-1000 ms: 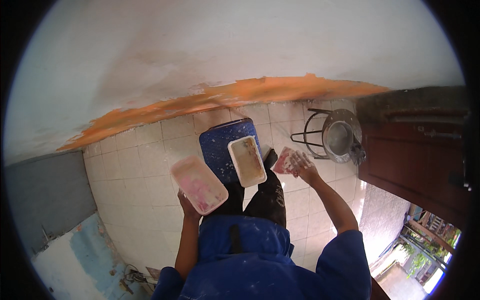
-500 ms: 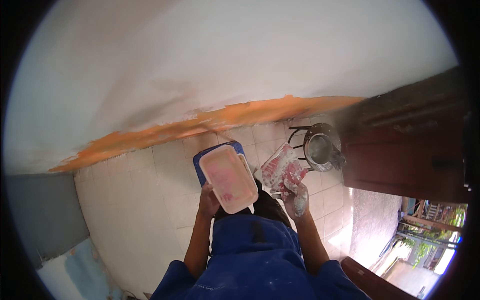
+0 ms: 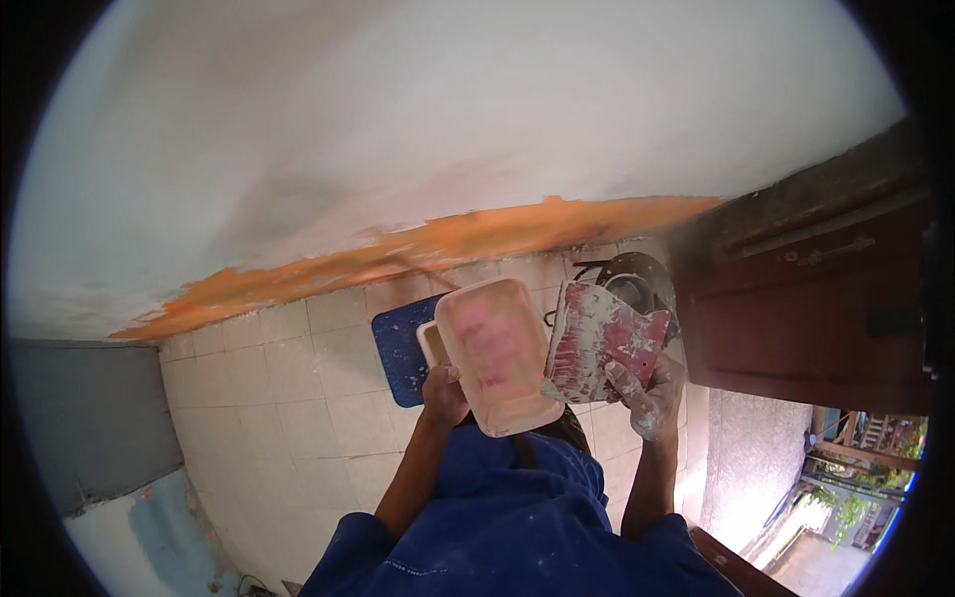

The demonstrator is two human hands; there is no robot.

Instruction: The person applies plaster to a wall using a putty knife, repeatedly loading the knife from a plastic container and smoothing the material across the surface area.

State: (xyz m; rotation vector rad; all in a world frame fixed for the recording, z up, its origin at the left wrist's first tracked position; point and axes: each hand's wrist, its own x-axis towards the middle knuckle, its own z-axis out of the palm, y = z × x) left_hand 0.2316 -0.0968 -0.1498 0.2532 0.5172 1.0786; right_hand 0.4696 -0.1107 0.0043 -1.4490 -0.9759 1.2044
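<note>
My left hand is closed on the near left edge of a shallow cream plastic tub, which has pinkish stains inside. A second pale rim shows beside and partly behind it. In my right hand, smeared with white putty, is a wide red putty spreader. Its blade is streaked with white putty, and its left edge sits very close to the tub's right rim; whether they touch, I cannot tell. The fingers under the spreader are hidden.
In front stands a white wall with a bare orange band along its foot. A blue speckled stool top lies behind the tub. Beyond the spreader, a dark round stool bears a metal pot. A brown door is at right.
Both hands have moved to the right, carrying the tub and the spreader. The spreader has turned and risen closer to me, now partly covering the round stool. More of the blue stool top shows.
</note>
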